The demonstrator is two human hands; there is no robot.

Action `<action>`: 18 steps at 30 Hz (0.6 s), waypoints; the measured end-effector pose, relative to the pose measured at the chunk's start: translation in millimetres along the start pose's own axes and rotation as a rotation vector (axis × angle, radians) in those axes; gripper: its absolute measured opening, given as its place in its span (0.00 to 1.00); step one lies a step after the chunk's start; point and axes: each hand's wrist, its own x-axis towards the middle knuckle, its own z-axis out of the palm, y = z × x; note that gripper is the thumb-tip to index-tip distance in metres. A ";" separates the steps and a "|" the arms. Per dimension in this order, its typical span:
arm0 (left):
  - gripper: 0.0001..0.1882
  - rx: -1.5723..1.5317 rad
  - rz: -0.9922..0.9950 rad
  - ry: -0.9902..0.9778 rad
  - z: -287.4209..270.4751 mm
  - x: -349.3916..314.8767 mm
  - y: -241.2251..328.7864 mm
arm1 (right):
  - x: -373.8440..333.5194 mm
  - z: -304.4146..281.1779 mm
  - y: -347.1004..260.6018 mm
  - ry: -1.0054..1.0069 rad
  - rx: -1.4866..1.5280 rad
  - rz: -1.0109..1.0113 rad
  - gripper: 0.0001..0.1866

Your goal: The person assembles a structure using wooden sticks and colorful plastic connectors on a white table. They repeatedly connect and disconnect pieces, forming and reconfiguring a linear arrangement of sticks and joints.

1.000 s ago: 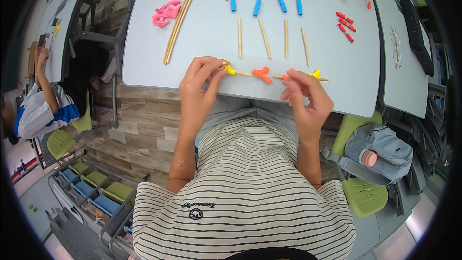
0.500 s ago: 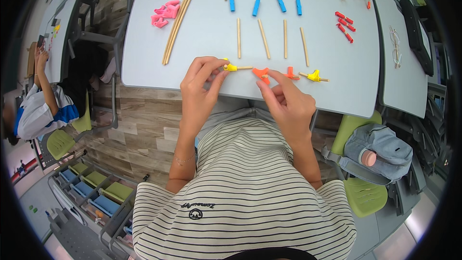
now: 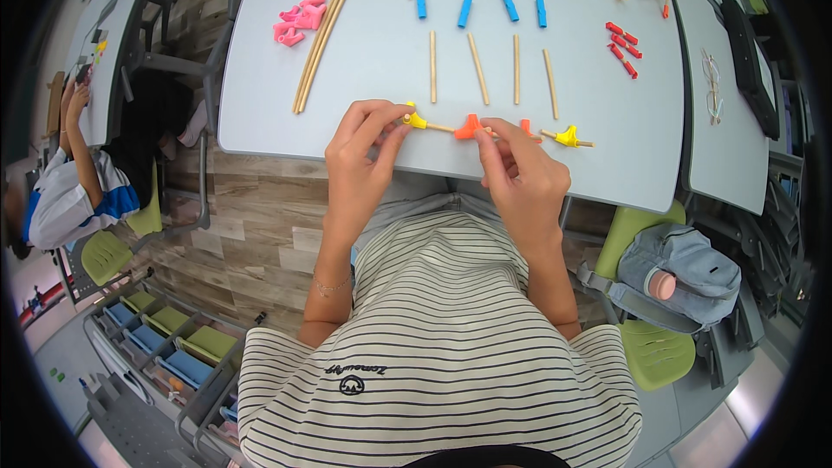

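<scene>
My left hand (image 3: 362,146) is closed, pinching a yellow plastic connector (image 3: 414,119) between thumb and fingertips above the table's near edge. From that connector a thin wooden stick (image 3: 440,128) runs right to an orange connector (image 3: 468,127). My right hand (image 3: 523,160) is closed on the right side of the orange connector, and its fingertips partly cover a short bit of wood there. Just beyond these fingers lies another orange connector (image 3: 526,128), partly hidden. Farther right, a yellow connector (image 3: 568,136) sits on a short stick on the table.
Four-way rows of sticks (image 3: 475,69) and blue tubes (image 3: 464,12) lie ahead. Pink connectors (image 3: 299,21) and long sticks (image 3: 325,43) are at left. Red tubes (image 3: 622,48) lie at right. A backpack (image 3: 680,273) rests on a green chair; another person (image 3: 87,173) sits at left.
The orange connector has turned upright and now meets the stick from the yellow connector. My right fingertips have shifted slightly right, to its side. My left hand keeps its pinch.
</scene>
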 end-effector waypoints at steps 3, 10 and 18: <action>0.11 0.010 -0.011 0.005 -0.7 -0.5 1.0 | 0.5 0.9 0.1 -0.005 0.001 -0.005 0.11; 0.13 0.014 -0.025 -0.014 -5.9 -1.2 7.5 | 0.7 1.7 1.2 0.009 0.023 -0.002 0.12; 0.20 0.063 0.131 0.130 -17.6 -9.1 16.4 | -5.3 -13.8 5.9 0.118 0.033 0.019 0.10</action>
